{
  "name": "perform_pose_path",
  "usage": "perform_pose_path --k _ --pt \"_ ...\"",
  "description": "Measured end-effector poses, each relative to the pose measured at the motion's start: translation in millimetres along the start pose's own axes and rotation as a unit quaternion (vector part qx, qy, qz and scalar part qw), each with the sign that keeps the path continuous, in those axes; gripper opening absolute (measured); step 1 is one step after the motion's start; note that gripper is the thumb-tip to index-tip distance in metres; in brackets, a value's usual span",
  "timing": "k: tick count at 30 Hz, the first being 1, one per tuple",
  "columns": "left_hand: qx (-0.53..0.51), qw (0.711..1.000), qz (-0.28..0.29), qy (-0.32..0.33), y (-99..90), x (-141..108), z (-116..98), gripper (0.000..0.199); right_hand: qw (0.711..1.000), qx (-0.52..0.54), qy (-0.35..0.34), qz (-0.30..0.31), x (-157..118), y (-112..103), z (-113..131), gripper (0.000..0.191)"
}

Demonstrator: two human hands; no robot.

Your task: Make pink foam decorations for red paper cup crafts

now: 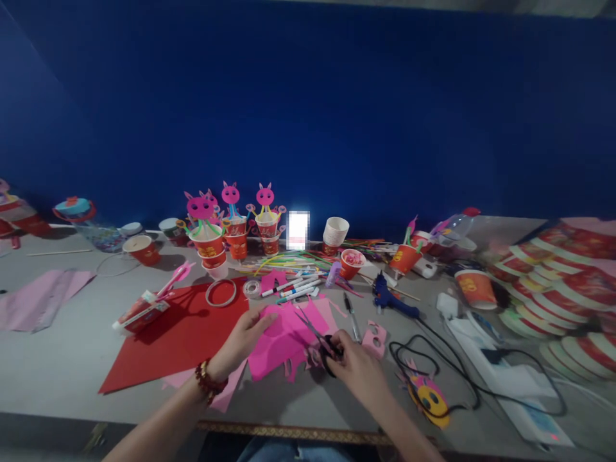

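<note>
My right hand (353, 362) is wrapped round the black handles of a pair of scissors (315, 330), whose blades are apart and point up and left over bright pink paper (269, 356). At the paper's upper left edge, my left hand (245, 337) pinches the pink sheet between thumb and fingers. A beaded bracelet is on my left wrist. Pink scraps lie under and beside the scissors. A large red sheet (192, 333) lies to the left, partly under my left arm.
Paper cups with pink animal figures (208, 247) stand behind. Markers (293, 289) lie beyond the pink paper. To the right are a blue glue gun (392, 300), black cable, a power strip (520, 410) and stacked cups (553, 289). A pink sheet (43, 298) lies far left.
</note>
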State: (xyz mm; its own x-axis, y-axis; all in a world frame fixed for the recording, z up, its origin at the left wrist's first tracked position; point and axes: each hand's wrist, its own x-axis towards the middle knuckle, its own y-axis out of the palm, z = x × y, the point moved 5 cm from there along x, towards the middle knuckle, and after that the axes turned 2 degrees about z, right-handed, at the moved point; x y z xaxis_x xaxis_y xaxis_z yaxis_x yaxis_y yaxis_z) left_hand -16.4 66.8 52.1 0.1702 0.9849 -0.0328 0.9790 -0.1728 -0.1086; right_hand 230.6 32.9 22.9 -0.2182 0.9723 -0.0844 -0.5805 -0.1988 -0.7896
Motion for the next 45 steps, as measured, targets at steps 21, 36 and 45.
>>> perform_pose_path --k 21,36,45 --pt "0.068 0.996 0.047 0.031 20.5 -5.2 14.7 0.039 0.986 -0.166 -0.014 -0.009 14.0 -0.8 11.4 0.009" --pt "0.354 0.929 0.024 0.109 41.1 12.9 48.6 0.029 0.977 -0.205 0.004 -0.06 10.9 2.2 3.8 0.015" --pt "0.452 0.879 0.002 0.15 48.1 8.6 49.8 0.044 0.98 -0.2 -0.012 -0.011 14.2 0.0 5.6 0.012"
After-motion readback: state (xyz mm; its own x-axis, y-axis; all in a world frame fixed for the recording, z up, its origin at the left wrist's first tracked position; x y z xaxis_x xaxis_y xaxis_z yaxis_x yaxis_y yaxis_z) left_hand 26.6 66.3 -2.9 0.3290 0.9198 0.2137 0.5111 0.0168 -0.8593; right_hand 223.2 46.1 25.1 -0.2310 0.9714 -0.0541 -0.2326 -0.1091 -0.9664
